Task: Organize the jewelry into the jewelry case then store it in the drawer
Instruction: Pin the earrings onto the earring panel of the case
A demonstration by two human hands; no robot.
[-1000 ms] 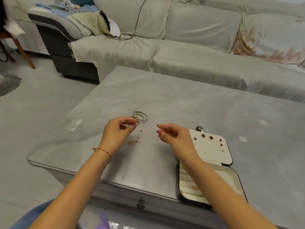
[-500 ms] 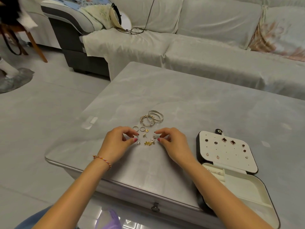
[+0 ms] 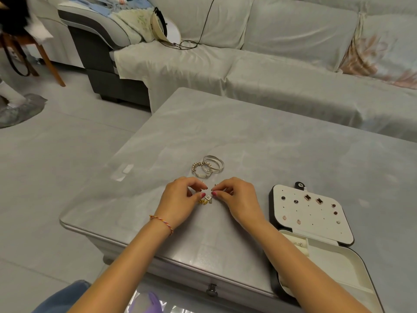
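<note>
Now | your left hand [image 3: 180, 199] and right hand [image 3: 237, 197] pinched small silver earring pieces [image 3: 208, 197] above grey desk [image 3: 270, 143] | white jewelry case [image 3: 316, 220] lay open right | risk: tiny pieces slipping, rolling off.

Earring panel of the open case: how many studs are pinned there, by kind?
Clover studs: 2
Dark round studs: 4
Pink studs: 2
Silver stud: 1
Total: 9
</note>
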